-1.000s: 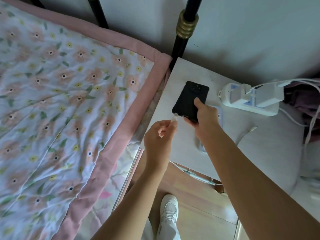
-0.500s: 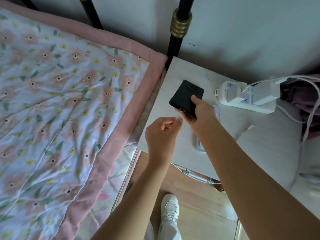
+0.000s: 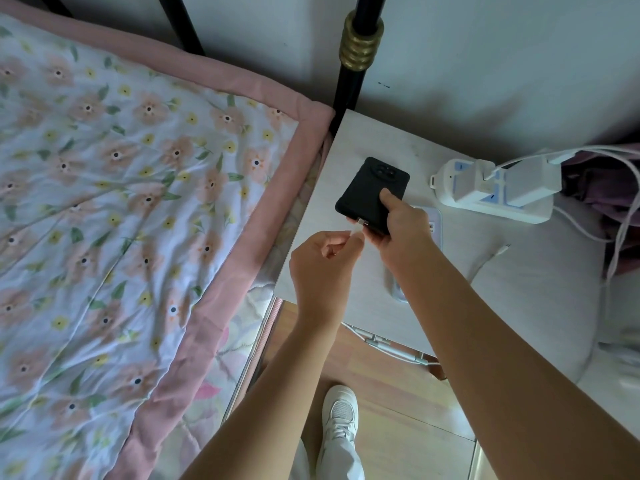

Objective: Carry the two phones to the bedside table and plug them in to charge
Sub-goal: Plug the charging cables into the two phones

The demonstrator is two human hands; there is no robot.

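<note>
Phone [image 3: 370,192] pinched in right fingers [image 3: 391,202] — left fingers [image 3: 349,237] closed on plug [image 3: 358,230] just beside its port.

power strip [image 3: 491,188] crowding table's [image 3: 349,140] right

Both forearms are bare from the bottom edge of the view up to the wrists, with no sleeve, watch or bracelet showing on either. The left hand [image 3: 323,268] and the right hand [image 3: 403,230] carry no gloves, and their fingernails are short and unpainted. Lower down, one foot wears a white lace-up sneaker [image 3: 340,415] with a grey mesh panel over the toe, and above it hangs the hem of a pale trouser leg [image 3: 341,460].
</note>
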